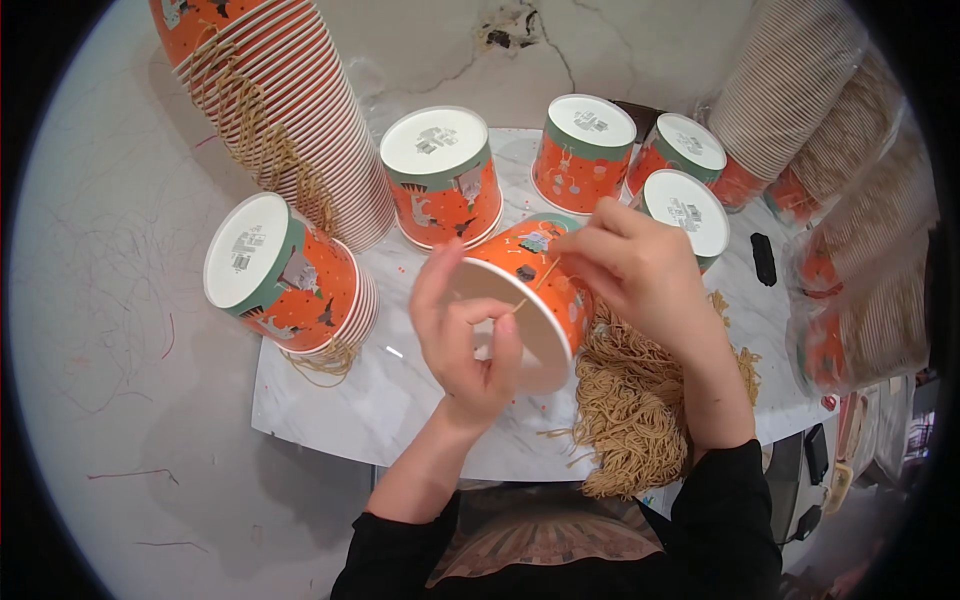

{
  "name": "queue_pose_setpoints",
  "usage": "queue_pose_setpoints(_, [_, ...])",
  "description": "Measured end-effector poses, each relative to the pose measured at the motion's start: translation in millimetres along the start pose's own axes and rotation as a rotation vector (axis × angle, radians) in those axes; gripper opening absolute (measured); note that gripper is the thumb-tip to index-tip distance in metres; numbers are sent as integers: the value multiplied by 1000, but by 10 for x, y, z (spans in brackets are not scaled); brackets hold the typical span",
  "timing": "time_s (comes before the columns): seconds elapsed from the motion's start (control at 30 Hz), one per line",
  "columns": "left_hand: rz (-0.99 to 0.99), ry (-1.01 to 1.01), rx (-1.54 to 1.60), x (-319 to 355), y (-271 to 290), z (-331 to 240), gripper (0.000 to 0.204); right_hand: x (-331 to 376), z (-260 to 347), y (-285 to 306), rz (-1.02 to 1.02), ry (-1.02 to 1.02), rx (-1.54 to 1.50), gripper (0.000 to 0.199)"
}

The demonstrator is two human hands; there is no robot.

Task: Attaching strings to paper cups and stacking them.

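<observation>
One orange tub [572,308] between left [465,345] and right hands [640,268], both tight on tan string [548,273] across its rim

Tall bucket stack [300,120]: top cut off by upper edge. Print on white bases [400,140] too small to read. Left hand [465,345] hides part of held bucket [540,340]; right hand's [640,270] fingertips cover one end of string [546,275].

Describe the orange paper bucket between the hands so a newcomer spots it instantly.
Find the white marbled table. Near its middle, an orange printed paper bucket tilts between the person's left hand and right hand, a thin tan cord at its rim. Its open white mouth shows, whereas neighbouring upside-down orange buckets show flat white bases.
</observation>
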State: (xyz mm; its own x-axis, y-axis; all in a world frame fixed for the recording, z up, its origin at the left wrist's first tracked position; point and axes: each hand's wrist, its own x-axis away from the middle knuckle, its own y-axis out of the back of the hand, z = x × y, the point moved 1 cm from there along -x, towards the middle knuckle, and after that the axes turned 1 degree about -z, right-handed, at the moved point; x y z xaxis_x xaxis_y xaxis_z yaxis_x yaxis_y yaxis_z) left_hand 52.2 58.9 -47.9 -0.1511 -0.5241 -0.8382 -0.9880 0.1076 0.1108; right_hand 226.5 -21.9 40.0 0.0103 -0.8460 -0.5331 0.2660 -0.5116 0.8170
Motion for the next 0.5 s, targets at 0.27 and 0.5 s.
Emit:
queue_pose_setpoints(0.27, [141,-53,-57,-15,-1,-60,10,40,283,158,79,-160,-582,22])
queue_pose_setpoints(0.5, [115,271,173,43,70,-28,5,158,507,-16,59,-88,-227,27])
